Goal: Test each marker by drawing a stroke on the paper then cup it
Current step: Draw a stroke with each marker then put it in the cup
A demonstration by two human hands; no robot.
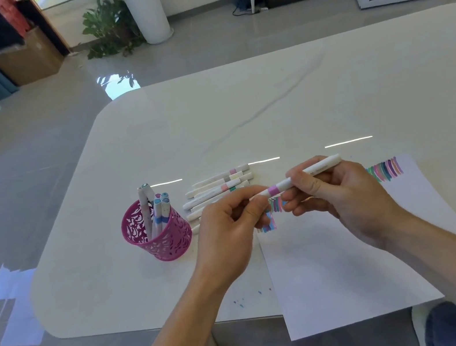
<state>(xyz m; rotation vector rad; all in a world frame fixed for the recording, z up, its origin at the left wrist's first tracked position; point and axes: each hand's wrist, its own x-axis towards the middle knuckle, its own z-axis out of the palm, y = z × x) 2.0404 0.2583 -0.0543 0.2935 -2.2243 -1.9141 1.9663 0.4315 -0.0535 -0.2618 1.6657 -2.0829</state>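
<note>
Both hands hold one white marker with a pink band (281,186) level above the paper (342,259). My right hand (343,192) grips its barrel, and my left hand (230,227) pinches the capped left end. A row of coloured strokes (386,170) runs along the paper's top edge, partly hidden by my hands. A pink cut-out cup (158,237) to the left holds several markers. Several more white markers (217,190) lie side by side on the table behind my left hand.
The white marble table (269,104) has a rounded near-left corner, and the paper overhangs its front edge. Small ink specks (240,301) dot the table near that edge. On the floor beyond stand a plant, a white microwave and a cardboard box.
</note>
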